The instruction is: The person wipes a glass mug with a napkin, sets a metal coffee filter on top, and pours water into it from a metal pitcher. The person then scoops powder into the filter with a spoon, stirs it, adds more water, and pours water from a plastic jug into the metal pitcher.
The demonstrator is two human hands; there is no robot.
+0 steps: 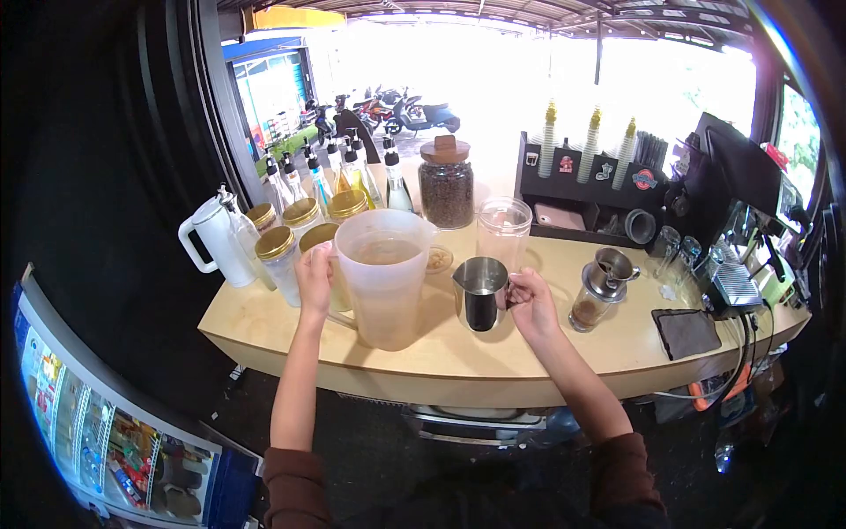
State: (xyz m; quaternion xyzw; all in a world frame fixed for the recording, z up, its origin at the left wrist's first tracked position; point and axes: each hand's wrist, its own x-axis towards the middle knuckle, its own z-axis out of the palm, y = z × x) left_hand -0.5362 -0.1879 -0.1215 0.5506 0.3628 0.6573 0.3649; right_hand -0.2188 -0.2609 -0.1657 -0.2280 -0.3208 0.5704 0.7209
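My left hand [315, 275] is closed round the handle of a large translucent plastic pitcher [384, 295], which stands upright and holds a cloudy liquid. To its right, my right hand [531, 302] grips the handle of a steel milk jug [482, 307]. The jug is upright; whether it rests on the counter I cannot tell. Behind the jug is a clear plastic container [503, 225]. A small dish [439, 259] of pale pieces shows between the pitcher and the jug. Right of my right hand, a metal drip coffee filter [608, 271] sits on a glass with brown liquid.
Gold-lidded jars [276, 251], pump bottles [315, 172] and a white jug [216, 238] crowd the left. At the back are a coffee bean jar [447, 189] and a black cup organizer [586, 194]. A dark cloth [686, 333] lies right. A drinks fridge [106, 432] stands lower left.
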